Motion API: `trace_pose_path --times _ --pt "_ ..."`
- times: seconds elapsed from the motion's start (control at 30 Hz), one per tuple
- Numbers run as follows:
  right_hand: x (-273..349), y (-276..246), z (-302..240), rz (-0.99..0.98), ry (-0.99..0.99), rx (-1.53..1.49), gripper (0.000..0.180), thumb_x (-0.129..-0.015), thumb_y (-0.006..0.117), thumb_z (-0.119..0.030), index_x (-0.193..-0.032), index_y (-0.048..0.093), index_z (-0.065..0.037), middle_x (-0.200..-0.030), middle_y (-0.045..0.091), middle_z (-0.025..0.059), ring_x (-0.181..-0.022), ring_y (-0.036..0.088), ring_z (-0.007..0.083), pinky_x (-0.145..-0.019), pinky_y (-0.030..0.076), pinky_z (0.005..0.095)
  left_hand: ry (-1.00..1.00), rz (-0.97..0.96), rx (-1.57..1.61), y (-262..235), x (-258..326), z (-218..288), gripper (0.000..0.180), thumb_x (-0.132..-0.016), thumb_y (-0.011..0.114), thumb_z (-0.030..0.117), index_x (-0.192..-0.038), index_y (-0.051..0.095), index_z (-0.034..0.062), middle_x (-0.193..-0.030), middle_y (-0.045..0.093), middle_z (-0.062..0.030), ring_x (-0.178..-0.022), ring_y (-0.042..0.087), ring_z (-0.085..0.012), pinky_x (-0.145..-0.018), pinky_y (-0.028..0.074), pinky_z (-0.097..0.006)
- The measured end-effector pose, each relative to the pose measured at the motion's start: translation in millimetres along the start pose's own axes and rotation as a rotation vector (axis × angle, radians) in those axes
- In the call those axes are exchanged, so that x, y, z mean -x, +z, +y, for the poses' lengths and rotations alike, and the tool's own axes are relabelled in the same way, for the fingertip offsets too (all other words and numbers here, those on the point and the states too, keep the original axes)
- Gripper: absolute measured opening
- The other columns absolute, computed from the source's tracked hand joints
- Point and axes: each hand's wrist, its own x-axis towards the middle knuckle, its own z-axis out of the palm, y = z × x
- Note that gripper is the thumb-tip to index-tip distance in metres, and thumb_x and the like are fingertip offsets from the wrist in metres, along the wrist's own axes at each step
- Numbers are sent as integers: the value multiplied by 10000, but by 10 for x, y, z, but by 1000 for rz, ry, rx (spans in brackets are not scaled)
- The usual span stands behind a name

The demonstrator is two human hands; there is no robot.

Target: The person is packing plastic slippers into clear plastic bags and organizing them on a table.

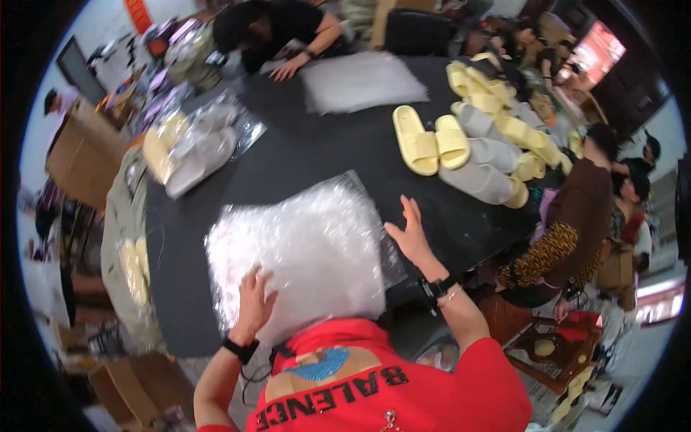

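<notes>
A thick stack of clear plastic bags lies on the black table right in front of me. Over its near left part rests my left hand, fingers spread and nothing held. My right hand hovers just beyond the stack's right edge, its fingers apart and empty. Past that hand, a pair of yellow slide slippers stands on the table, soles down. Beside them is a pile of yellow and grey slippers. To the far left, bagged slippers in yellow and pale grey lie in clear plastic.
Another stack of clear bags lies at the table's far side, near a person in black leaning over. A person in brown is at the right. Cardboard boxes stand at the left; a wooden stool is low on the right.
</notes>
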Motion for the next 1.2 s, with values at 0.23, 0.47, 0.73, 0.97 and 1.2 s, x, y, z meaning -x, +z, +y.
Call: trace_pose_path --times 0.23,0.47,0.73,0.97,1.2 --pt "839 648 62 -77 31 571 733 -785 624 -285 -1396 270 -89 -1476 119 190 -1350 133 379 -1053 108 581 -553 259 209 -207 496 -869 755 -827 591 308 -1384 197 -14 -1416 212 -248 -1314 217 -367 -1078 187 -425" --pt "918 744 151 -110 -54 510 443 -804 605 -268 -1198 530 -80 -1325 427 120 -1214 386 310 -1007 234 526 -547 169 465 91 481 -1028 897 -805 610 402 -1389 107 -57 -1406 196 -298 -1318 223 -364 -1084 196 -392" --pt "1004 727 223 93 -4 438 562 -805 620 -267 -1296 416 -87 -1327 417 150 -1219 380 305 -983 294 467 -671 196 731 -108 477 -976 736 -903 415 463 -1403 150 -9 -1434 214 -250 -1328 250 -337 -1078 218 -365" --pt "937 1056 698 -3 323 -18 841 -744 665 -368 -1399 216 -90 -1350 373 219 -1245 344 381 -1002 299 451 -630 133 613 82 536 -1006 1037 -693 693 493 -1412 122 12 -1387 278 -270 -1290 301 -365 -1053 269 -392" --pt "802 1060 615 14 260 16 785 -649 751 -352 -1256 401 1 -1183 465 231 -1115 465 350 -933 388 422 -814 259 917 60 512 -1020 1061 -678 775 271 -1391 53 -40 -1309 340 -270 -1149 455 -324 -949 408 -379"
